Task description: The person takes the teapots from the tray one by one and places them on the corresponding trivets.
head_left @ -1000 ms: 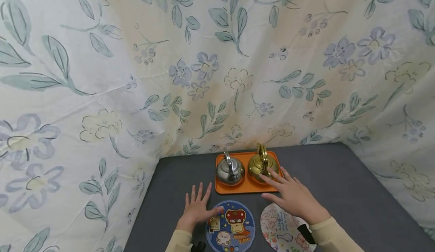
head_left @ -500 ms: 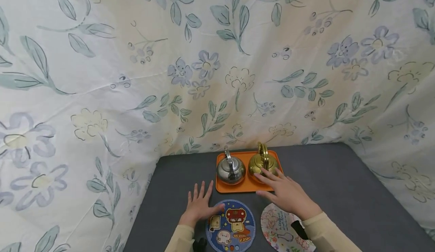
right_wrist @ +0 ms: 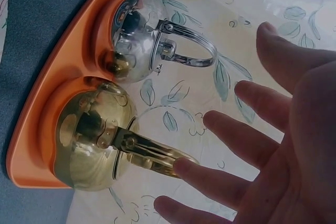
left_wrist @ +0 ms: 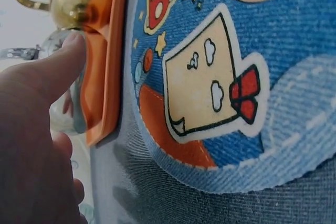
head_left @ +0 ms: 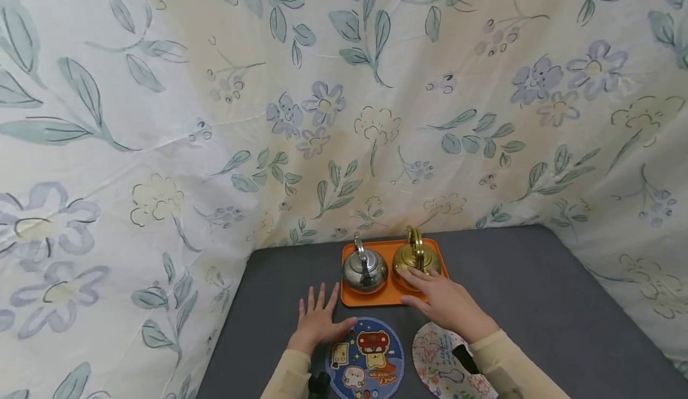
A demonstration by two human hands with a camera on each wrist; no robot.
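On an orange tray [head_left: 387, 299] a silver kettle [head_left: 365, 272] stands at the left and a gold kettle [head_left: 412, 258] at the right, handles upright. My right hand [head_left: 451, 306] hovers in front of the gold kettle, fingers extended, overlapping its lower part in the head view. In the right wrist view the fingers are spread and hold nothing, one fingertip overlapping the gold handle [right_wrist: 152, 156]. To the left, my left hand [head_left: 317, 327] has its fingers spread too, holding nothing. Its thumb overlaps the upper edge of a round blue mat [head_left: 395, 351] with cartoon prints.
A round white mat [head_left: 430, 360] with a floral print lies right of the blue one, partly hidden by my right wrist. Everything stands on a dark grey table [head_left: 559, 303]. A flower-printed cloth [head_left: 333, 190] hangs behind it and at both sides.
My right hand has shifted left and slightly down in front of the gold kettle. The left hand has moved a little right and forward. Kettles, tray and mats stay put.
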